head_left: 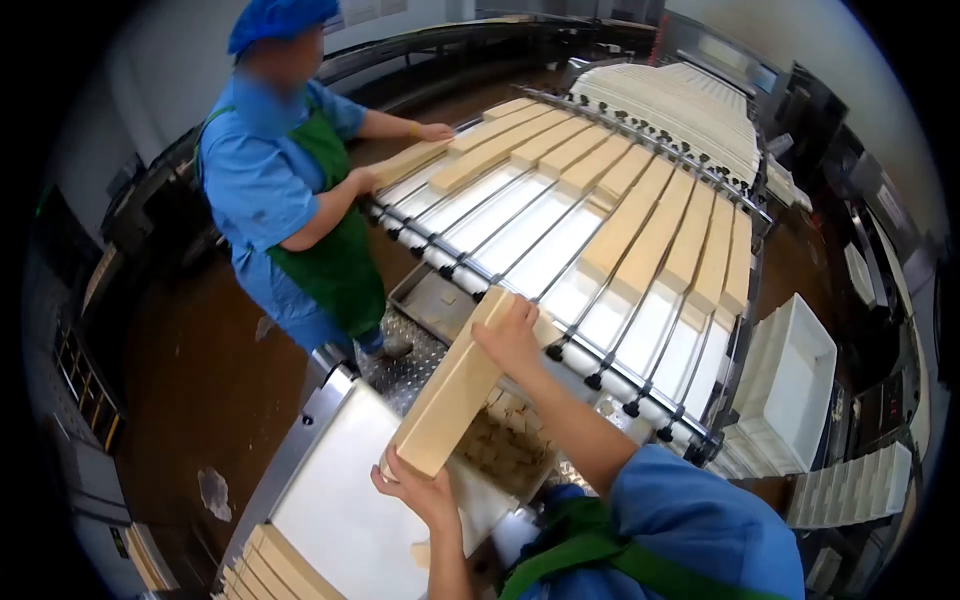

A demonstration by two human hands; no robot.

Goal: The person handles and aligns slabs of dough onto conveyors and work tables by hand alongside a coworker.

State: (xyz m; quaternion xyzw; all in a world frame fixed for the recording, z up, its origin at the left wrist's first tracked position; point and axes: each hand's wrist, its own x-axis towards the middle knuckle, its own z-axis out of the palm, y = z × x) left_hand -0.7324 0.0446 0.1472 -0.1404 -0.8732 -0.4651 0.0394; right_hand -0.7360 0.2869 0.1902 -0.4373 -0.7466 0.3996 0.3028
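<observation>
A long, pale-yellow rectangular block (450, 385) is held tilted between my two hands, above the gap between two conveyors. My left hand (422, 490) grips its lower end, over the edge of the near white belt (350, 500). Around its upper end is wrapped my right hand (510, 338), close to the front roller of the far conveyor (560, 235). Similar blocks (640, 220) lie there in lanes parted by thin metal rods. More blocks (280, 568) sit side by side at the near belt's lower left.
Below the held block is a bin of broken scraps (505, 440). Across the gap, a co-worker (290, 190) in a blue cap and green apron has both hands at a block (410, 160) on the far conveyor. White crates (795, 390) are stacked at right.
</observation>
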